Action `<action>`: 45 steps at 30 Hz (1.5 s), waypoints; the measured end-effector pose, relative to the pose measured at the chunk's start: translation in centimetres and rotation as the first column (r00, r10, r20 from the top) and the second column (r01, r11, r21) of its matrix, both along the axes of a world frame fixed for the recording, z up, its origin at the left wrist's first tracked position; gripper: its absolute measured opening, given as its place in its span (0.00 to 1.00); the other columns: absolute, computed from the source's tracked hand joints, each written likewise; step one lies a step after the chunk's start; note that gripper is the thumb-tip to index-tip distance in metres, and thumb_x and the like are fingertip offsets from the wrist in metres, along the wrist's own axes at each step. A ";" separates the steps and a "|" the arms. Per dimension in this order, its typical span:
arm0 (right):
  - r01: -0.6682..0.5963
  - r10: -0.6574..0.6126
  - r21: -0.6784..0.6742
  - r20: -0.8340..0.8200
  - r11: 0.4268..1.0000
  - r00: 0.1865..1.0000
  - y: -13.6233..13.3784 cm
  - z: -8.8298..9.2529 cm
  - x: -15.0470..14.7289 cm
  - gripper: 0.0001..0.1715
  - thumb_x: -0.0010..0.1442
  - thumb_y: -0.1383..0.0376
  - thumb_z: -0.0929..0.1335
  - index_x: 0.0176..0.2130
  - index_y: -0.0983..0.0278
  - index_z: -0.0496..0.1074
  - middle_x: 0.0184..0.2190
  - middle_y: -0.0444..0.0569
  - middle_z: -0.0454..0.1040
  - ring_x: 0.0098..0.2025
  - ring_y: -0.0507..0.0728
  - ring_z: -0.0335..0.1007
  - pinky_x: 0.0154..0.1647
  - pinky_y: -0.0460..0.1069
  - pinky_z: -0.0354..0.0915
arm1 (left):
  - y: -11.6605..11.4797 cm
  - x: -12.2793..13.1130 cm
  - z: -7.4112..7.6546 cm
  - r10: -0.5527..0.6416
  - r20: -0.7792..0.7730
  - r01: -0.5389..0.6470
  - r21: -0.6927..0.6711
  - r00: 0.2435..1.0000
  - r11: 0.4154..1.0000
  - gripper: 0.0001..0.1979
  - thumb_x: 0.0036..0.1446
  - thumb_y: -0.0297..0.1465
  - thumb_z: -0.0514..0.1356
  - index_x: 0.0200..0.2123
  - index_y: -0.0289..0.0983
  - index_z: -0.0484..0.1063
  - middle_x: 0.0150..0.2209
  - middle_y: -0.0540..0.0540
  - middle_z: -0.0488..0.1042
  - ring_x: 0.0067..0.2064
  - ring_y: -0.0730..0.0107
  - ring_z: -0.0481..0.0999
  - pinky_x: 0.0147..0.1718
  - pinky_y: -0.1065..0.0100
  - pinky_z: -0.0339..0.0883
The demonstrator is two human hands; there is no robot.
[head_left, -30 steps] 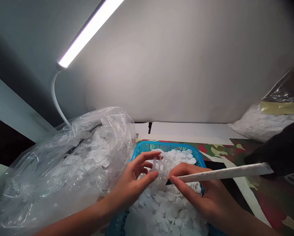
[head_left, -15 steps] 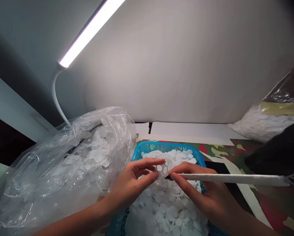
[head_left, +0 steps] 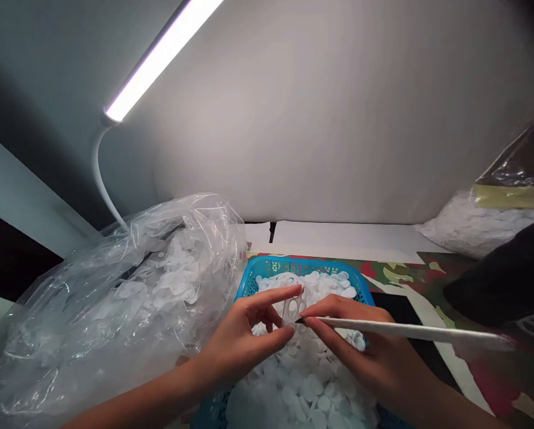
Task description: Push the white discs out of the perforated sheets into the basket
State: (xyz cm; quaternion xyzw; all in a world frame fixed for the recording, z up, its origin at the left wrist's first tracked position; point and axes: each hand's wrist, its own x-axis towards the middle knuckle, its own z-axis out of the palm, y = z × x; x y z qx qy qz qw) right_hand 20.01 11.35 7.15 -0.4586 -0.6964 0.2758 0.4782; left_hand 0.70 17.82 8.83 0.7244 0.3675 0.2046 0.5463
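Note:
My left hand pinches a thin translucent plastic strip with round holes, held between forefinger and thumb over the blue basket. My right hand grips a long white stick with a dark tip. The tip touches the strip at my left fingertips. The basket is heaped with small white round discs.
A large clear plastic bag of white discs lies to the left, against the basket. Another bag of discs sits at the far right. A dark object lies right. A white desk lamp hangs overhead. A camouflage-patterned mat covers the table.
The plastic strip has come down slightly and turned between my left fingers. The stick's far end has dropped lower, while its tip stays at the strip.

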 end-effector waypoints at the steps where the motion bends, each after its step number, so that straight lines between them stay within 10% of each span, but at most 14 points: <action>1: -0.004 0.004 0.000 0.006 1.000 1.000 0.0 -0.1 0.0 0.07 0.64 0.67 0.64 0.37 0.59 0.72 0.31 0.41 0.75 0.33 0.50 0.71 0.34 0.45 0.64 | 0.0 0.0 0.1 -0.004 -0.002 0.004 0.000 1.000 1.000 0.23 0.55 0.32 0.62 0.55 0.47 0.68 0.29 0.52 0.70 0.32 0.74 0.67 0.36 0.70 0.64; 15: -0.079 0.080 -0.015 0.157 0.997 0.984 -0.2 -0.7 0.0 0.08 0.65 0.68 0.62 0.35 0.61 0.70 0.32 0.43 0.74 0.34 0.51 0.70 0.36 0.46 0.63 | -0.3 0.2 0.0 -0.034 0.069 0.036 -0.026 0.997 0.999 0.24 0.53 0.30 0.63 0.55 0.44 0.69 0.25 0.54 0.69 0.30 0.76 0.68 0.36 0.71 0.67; 32: -0.020 0.032 -0.152 0.074 0.988 0.997 -0.3 -0.1 -0.1 0.10 0.66 0.63 0.62 0.33 0.60 0.70 0.30 0.41 0.70 0.31 0.50 0.64 0.32 0.46 0.60 | -0.5 0.3 0.0 -0.068 0.072 0.062 0.080 0.995 0.995 0.24 0.54 0.27 0.62 0.54 0.49 0.68 0.49 0.50 0.72 0.32 0.79 0.70 0.38 0.71 0.68; 45: -0.053 0.066 -0.296 0.033 0.954 0.997 -0.1 0.5 0.3 0.10 0.63 0.58 0.65 0.35 0.59 0.73 0.29 0.40 0.73 0.30 0.50 0.66 0.31 0.45 0.61 | -0.3 -0.1 0.5 -0.062 0.104 0.066 -0.033 0.993 0.997 0.15 0.62 0.34 0.56 0.51 0.51 0.71 0.50 0.52 0.74 0.53 0.65 0.69 0.55 0.63 0.59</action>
